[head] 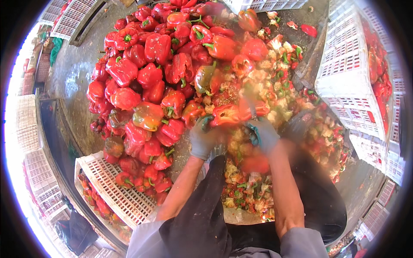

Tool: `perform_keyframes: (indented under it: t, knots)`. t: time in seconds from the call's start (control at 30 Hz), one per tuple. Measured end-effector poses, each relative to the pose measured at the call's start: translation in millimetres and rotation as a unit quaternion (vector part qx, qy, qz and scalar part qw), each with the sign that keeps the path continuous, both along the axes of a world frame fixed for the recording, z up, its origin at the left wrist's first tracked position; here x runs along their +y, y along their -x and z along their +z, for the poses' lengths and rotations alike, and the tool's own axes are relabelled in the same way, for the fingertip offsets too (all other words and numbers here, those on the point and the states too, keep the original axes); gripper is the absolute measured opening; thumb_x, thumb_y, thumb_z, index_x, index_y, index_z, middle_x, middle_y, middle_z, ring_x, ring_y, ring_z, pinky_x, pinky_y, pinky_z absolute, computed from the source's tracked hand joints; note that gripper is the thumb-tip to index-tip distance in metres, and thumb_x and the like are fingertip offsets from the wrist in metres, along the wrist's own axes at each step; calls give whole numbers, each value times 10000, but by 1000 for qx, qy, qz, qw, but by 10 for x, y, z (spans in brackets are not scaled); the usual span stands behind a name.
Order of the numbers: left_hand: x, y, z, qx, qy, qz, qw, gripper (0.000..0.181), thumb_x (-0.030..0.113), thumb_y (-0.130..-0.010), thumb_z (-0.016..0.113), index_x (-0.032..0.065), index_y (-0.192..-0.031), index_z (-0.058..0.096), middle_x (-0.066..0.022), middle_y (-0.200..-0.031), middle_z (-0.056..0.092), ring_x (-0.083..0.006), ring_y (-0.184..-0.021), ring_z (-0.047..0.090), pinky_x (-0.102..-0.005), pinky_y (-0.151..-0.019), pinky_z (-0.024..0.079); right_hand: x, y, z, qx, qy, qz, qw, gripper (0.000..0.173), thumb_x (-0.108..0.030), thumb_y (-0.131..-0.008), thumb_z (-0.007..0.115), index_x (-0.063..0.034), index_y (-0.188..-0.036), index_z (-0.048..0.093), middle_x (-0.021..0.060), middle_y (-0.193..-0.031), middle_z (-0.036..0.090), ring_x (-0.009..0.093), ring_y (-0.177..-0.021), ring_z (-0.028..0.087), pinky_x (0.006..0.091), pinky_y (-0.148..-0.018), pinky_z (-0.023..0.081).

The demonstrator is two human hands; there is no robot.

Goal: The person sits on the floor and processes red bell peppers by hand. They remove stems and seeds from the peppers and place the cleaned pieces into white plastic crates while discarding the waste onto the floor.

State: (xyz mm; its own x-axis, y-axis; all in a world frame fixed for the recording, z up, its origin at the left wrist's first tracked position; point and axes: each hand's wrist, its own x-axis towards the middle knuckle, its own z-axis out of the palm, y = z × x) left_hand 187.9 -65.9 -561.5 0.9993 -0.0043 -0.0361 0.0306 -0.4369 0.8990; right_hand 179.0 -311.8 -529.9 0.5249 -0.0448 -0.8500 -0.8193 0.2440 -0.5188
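My left hand, in a grey and teal work glove, grips a red bell pepper that is cut open, its pale hollow inside showing. In my right hand, gloved alike, is what looks like a knife, its blurred blade pointing away from me. Another red pepper piece lies at the blade, and I cannot tell whether it is joined to the one in my left hand. A large heap of whole red bell peppers rises ahead and to the left. Pepper cores and trimmings cover the ground ahead and to the right.
A tilted white plastic crate with peppers stands at my left. To the right, a white crate holds red peppers. More trimmings lie between my legs. Stacked crates line the far left, and another crate stands at the top.
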Motion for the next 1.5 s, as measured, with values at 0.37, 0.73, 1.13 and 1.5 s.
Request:
perform_keyframes:
  t: [0.37,0.73,1.13,1.5]
  knots:
    - [-127,26,-38,-33,-62,31,997,383,70,-787,825,-6,-1153,741,-185,-1066,747,-335,-936,747,-402,-844,582,552,213,34,-101,433,333,832,356,-296,-962,690,-11,-1157,605,262,-1050,745,457,-1045,712,541,-935,547]
    - [-116,-17,-62,41,-6,62,997,313,64,-815,802,-16,-1114,754,-141,-958,777,-219,-852,741,-365,-783,576,428,750,-100,-88,505,411,754,239,-181,-1002,600,-16,-1174,607,235,-992,765,429,-966,750,538,-816,590]
    - [76,66,214,41,15,19,999,327,-15,-797,769,-11,-1123,741,-156,-1113,781,-257,-990,769,-358,-888,589,293,829,-28,-32,160,32,986,244,-206,-890,773,4,-944,660,175,-753,674,396,-703,672,493,-675,533]
    - [-24,201,351,-94,-121,-129,980,393,9,-759,764,75,-1146,748,-183,-1298,716,-409,-1148,719,-457,-942,602,439,58,-177,-195,355,215,888,489,-403,-871,852,2,-1088,685,210,-932,747,425,-904,730,522,-849,562]
